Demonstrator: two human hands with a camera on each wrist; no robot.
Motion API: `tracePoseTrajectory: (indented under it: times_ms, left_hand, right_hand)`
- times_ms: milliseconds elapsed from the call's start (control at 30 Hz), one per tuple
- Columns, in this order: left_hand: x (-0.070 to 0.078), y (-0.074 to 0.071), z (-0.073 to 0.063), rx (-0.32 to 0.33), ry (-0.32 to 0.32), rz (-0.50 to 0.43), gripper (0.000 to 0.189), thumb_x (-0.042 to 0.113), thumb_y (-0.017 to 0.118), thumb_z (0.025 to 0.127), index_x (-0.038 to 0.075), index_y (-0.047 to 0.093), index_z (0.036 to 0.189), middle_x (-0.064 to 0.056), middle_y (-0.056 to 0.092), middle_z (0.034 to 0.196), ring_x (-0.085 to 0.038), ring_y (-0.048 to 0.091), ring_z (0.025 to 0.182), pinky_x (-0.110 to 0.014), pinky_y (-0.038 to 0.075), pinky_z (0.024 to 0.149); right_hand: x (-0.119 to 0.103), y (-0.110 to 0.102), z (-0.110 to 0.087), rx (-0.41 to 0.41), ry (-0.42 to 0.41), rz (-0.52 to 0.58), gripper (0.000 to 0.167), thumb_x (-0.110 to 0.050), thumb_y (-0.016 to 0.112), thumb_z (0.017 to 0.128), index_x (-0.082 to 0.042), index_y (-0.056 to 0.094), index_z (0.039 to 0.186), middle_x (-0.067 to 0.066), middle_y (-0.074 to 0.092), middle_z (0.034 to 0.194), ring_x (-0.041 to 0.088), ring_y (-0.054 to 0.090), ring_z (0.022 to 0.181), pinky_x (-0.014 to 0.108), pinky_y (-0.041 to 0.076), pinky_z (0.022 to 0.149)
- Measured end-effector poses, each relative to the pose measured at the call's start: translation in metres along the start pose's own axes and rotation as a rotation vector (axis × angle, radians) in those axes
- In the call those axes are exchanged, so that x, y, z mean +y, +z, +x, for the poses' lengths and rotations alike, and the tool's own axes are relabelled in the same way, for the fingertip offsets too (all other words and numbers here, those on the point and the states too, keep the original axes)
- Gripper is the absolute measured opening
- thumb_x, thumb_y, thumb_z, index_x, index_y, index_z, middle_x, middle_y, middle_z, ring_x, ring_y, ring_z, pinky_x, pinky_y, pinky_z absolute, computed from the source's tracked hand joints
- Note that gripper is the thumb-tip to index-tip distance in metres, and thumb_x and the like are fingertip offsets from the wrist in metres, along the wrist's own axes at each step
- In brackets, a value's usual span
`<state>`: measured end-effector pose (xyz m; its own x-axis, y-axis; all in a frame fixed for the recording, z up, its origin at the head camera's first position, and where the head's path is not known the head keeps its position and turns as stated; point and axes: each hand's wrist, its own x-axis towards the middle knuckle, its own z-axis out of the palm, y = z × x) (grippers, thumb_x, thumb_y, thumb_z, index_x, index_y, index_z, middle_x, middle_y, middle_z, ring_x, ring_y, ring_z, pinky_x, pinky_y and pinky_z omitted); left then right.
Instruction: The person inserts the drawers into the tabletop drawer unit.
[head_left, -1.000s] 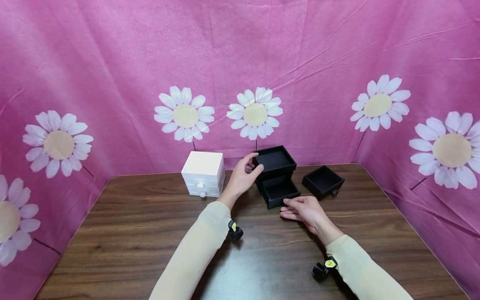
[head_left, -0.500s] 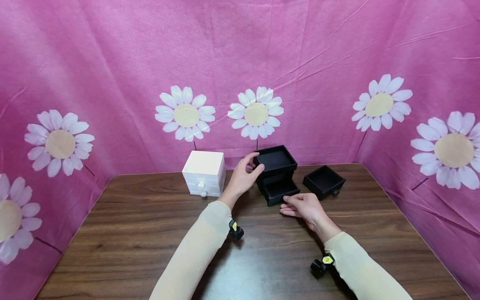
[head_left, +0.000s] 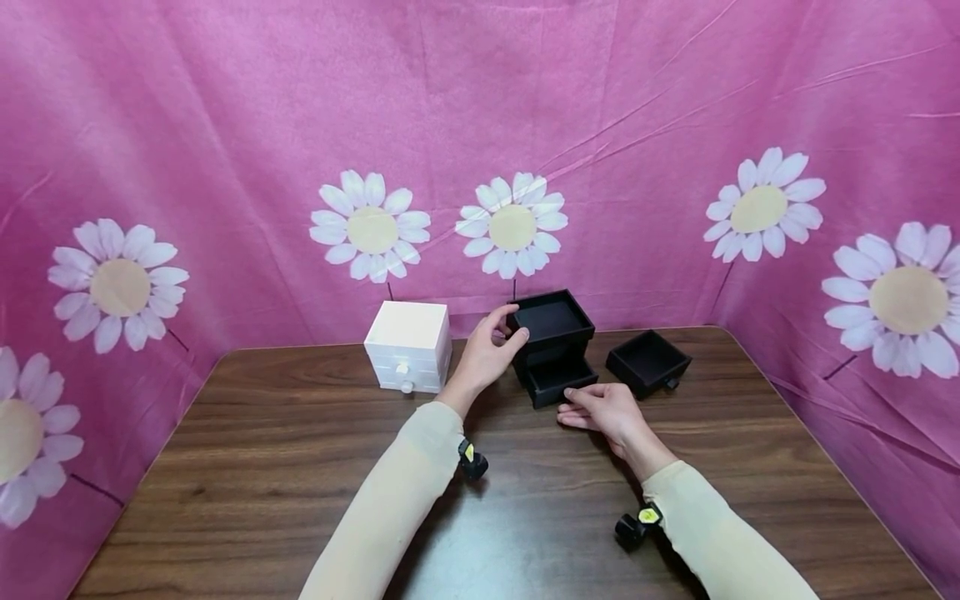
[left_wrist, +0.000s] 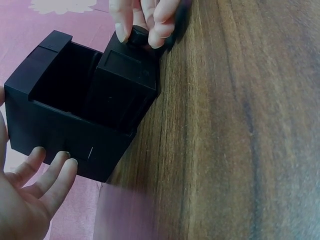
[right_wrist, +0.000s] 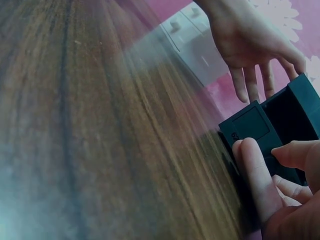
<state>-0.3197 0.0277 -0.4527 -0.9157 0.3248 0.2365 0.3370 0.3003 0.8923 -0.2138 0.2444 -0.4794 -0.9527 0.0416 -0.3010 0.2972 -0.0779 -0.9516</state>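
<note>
A small black drawer cabinet (head_left: 551, 318) with a recessed top stands on the table. Its lower drawer (head_left: 558, 385) is partly out, with an open gap above it. My right hand (head_left: 611, 412) pinches that drawer's round knob (left_wrist: 138, 36) between thumb and fingers, plain in the left wrist view. At the cabinet's left side is my left hand (head_left: 483, 354), its fairly straight fingers (left_wrist: 62, 182) resting against the side wall and reaching the top edge. A second black drawer (head_left: 647, 365), detached and with nothing in it, lies to the right, its knob facing forward.
A white drawer cabinet (head_left: 408, 346) with small knobs stands left of my left hand. The brown wood-grain table (head_left: 300, 483) ends at a pink daisy-print cloth (head_left: 630, 167) behind and at both sides.
The lower drawer has slid a little farther into the black cabinet, with my right hand moving slightly forward on its knob. My left hand stays against the cabinet.
</note>
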Motion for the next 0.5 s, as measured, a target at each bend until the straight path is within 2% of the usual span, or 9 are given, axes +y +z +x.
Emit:
tracePoseTrajectory:
  times_ms: [500]
  left_hand:
    - [0.001,0.000,-0.001,0.010,0.006,-0.001,0.051,0.033,0.067,0.105,0.021,0.058,0.154,-0.015,0.063,0.124,-0.032,0.065,0.116,-0.046,0.056,0.104]
  right_hand:
    - [-0.004,0.009,0.014,0.031,-0.005,-0.009,0.038,-0.005,0.060,0.109,0.025,0.056,0.132,0.011,0.080,0.083,0.014,0.080,0.072,0.028,0.066,0.076]
